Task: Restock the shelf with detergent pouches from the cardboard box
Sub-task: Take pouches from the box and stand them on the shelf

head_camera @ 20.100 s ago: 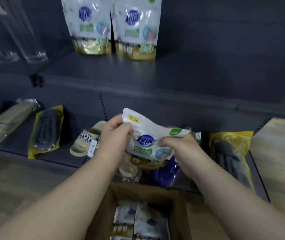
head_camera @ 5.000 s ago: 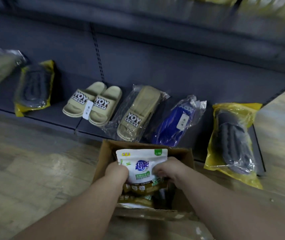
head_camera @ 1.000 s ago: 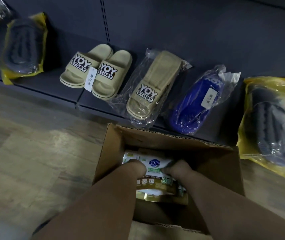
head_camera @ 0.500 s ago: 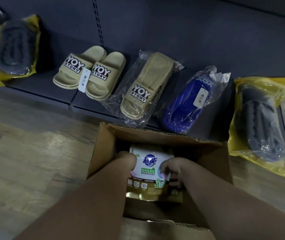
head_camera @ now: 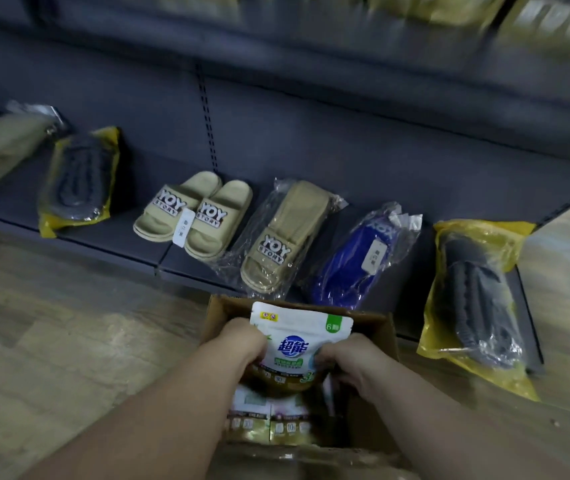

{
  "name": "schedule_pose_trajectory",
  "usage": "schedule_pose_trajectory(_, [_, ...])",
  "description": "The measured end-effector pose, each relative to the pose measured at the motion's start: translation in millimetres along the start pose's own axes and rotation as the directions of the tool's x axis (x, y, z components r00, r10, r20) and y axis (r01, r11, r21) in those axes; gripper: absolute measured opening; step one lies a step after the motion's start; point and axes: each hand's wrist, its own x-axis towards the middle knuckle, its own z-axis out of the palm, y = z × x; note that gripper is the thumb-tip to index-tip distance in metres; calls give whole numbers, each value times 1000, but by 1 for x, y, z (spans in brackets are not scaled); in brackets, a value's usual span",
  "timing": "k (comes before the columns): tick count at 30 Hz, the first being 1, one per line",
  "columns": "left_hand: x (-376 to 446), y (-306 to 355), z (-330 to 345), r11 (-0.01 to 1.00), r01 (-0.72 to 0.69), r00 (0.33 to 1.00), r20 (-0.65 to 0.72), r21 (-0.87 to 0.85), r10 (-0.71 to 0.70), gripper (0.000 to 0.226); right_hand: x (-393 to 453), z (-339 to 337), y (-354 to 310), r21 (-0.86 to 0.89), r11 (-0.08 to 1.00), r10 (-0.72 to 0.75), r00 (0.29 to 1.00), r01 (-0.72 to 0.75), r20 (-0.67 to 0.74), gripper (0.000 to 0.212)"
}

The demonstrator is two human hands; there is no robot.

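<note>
Head view: we look down on a cardboard box (head_camera: 385, 332) on the wooden floor (head_camera: 68, 358), near the bottom shelf (head_camera: 120, 237).
Pouch axis: we record the detergent pouch (head_camera: 297, 341) upright, long axis running near to far, sealed top edge pointing to the far side, gold base pointing down into the box.
Pouch position: it stands over the box opening, its top rising above the far wall of the box.
Pouch look: white front, round blue logo with white characters, a green tab at the top right corner, a small yellow mark at the top left, a gold band along the bottom.
Left hand: our left hand (head_camera: 242, 341) is closed on the pouch's left edge.
Right hand: our right hand (head_camera: 349, 358) is closed on the pouch's right edge.
Box contents: more pouches (head_camera: 269, 420) lie flat inside, gold bands toward us; the count is unclear.
Bottom shelf contents: a loose beige slipper pair (head_camera: 193, 213); to its right a bagged beige slipper (head_camera: 280, 237), a bagged blue slipper (head_camera: 356, 261) and a dark slipper in a yellow bag (head_camera: 474, 299); to the left another yellow bag (head_camera: 75, 181).
Upper shelf: blurred packs at the far top right; we cannot tell what they are.
</note>
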Motion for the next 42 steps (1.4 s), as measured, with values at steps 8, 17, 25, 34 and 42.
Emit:
schedule_pose_trajectory(8, [-85,85,-117,925,-295,952,14,-239,307,29,-98,-38,-121,49,925,-380,924,377,54,21])
schedule_pose_trajectory(17, [-209,259,-239,448,-763,606,-275,-466,747,28,-224,-122,-312,35,443,-869,438,896,-232,32])
schedule_pose_trajectory(25, [-174,287,-225,563,-807,538,-617,-179,575,33,-170,-116,-329,-154,375,-919,344,914,-194,39])
schedule_pose_trajectory(34, [-132,256,-206,597,-797,474,-706,-90,526,30,-129,-100,-325,-222,379,-922,346,898,-175,44])
schedule_pose_trajectory(42, [-135,251,-202,580,-812,435,-730,-65,528,32,-129,-100,-320,-163,387,-917,359,908,-176,43])
